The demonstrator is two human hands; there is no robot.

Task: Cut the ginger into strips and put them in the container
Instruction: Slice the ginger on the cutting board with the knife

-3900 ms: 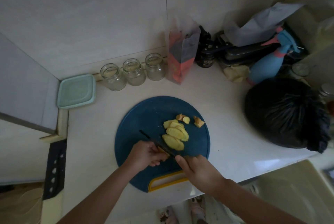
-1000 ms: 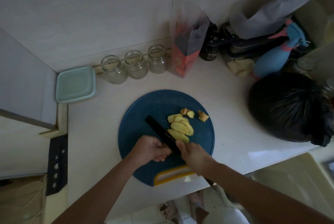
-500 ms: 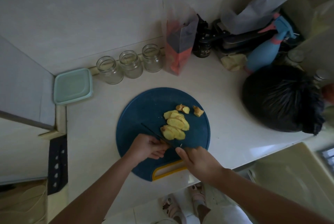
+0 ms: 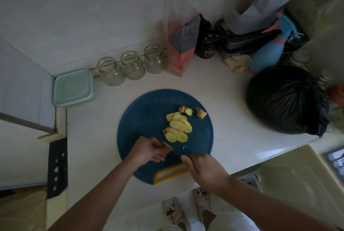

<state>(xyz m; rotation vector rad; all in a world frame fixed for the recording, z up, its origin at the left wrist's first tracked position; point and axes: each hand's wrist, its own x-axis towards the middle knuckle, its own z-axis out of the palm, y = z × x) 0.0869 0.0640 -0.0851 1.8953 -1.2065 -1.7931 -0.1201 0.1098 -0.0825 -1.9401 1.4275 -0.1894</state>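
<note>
The knife [image 4: 176, 151] shows only as a thin edge-on line, its handle buried in the right hand [image 4: 205, 170]. The left hand [image 4: 149, 149] covers most of the ginger piece [image 4: 167, 147] it pinches. Both forearms run off the bottom edge near six o'clock. At three o'clock an orange thing [image 4: 337, 95] is cut by the edge and cannot be identified. The clutter at one o'clock, beyond the black bag [image 4: 284, 100], is too dim to sort out.
</note>
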